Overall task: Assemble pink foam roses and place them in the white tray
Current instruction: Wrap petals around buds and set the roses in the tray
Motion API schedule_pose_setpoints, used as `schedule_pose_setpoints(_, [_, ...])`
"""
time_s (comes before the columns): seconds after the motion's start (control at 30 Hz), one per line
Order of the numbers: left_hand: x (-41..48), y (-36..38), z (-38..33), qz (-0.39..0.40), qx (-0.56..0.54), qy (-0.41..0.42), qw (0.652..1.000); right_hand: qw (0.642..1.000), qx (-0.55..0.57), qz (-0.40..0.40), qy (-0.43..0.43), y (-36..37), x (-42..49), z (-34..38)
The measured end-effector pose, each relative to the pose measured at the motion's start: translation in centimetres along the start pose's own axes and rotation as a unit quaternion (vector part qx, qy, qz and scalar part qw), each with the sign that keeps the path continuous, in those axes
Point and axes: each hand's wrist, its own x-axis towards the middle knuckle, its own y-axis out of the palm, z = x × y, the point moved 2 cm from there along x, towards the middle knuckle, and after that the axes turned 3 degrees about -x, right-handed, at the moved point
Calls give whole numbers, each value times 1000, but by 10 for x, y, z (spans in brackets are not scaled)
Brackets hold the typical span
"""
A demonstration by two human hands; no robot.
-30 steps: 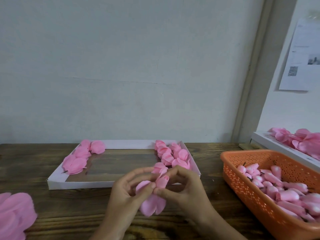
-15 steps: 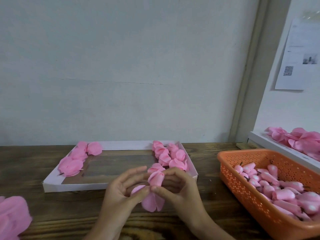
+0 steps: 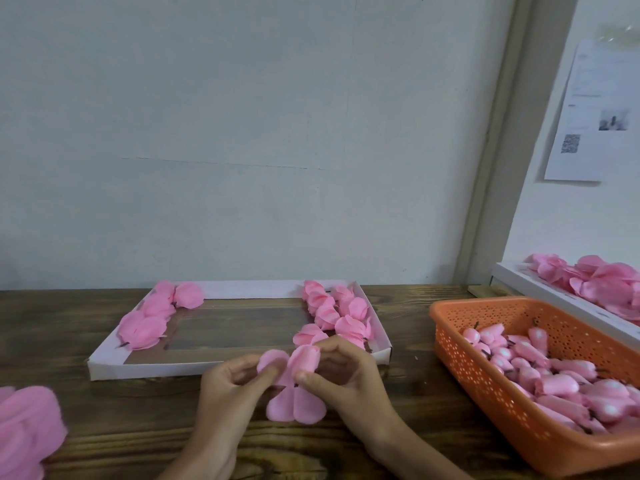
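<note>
Roses fill two parts of the white tray (image 3: 145, 370), which lies flat on the desk (image 3: 86, 431) against the wall: one cluster (image 3: 145, 320) along its left end, another (image 3: 339, 313) down its right end, with bare floor between them. Right of the tray, apart from it, stands an orange basket (image 3: 485, 393) heaped with pink buds (image 3: 554, 382). Beyond the basket, further right of the tray, a second tray (image 3: 540, 289) carries loose petals. Left of the tray and nearer the person, a petal pile (image 3: 24, 434) runs off the picture's edge. A paper sheet (image 3: 595, 116) hangs on the side wall, up and right of the tray. The rose (image 3: 294, 400) being assembled is held just in front of the tray's near wall, towards its right end, above the desk. Its long axis runs from the tray towards the person, with upper lobes towards the tray and two spread lower lobes towards the person. Both hands cover its middle and part of the tray's near wall. The left hand (image 3: 225, 393) has a tight grip, thumb and forefinger pinching the upper left petal. The right hand (image 3: 346, 379) has a curled grip, thumb pressed at the centre and fingers arched over the upper right petal.
</note>
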Motion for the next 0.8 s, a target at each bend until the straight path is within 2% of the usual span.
schedule_pose_setpoints(0.13, [-4, 2, -3, -7, 12, 27, 1000, 999, 15, 33, 7, 5, -1, 2])
schedule_pose_setpoints(0.27, [-8, 5, -9, 8, 19, 52, 998, 999, -18, 41, 24, 6, -1, 0])
schedule_pose_setpoints(0.43, [-13, 12, -15, 48, 4, 68, 996, 998, -56, 31, 25, 5, 0, -6])
schedule_pose_setpoints(0.63, [-14, 14, -18, 150, 27, 83, 985, 998, -63, -3, 13, 1, -1, -9])
schedule_pose_setpoints(0.8, [-16, 16, -18, 144, 59, 92, 983, 991, -130, -43, -3, 0, -3, -11])
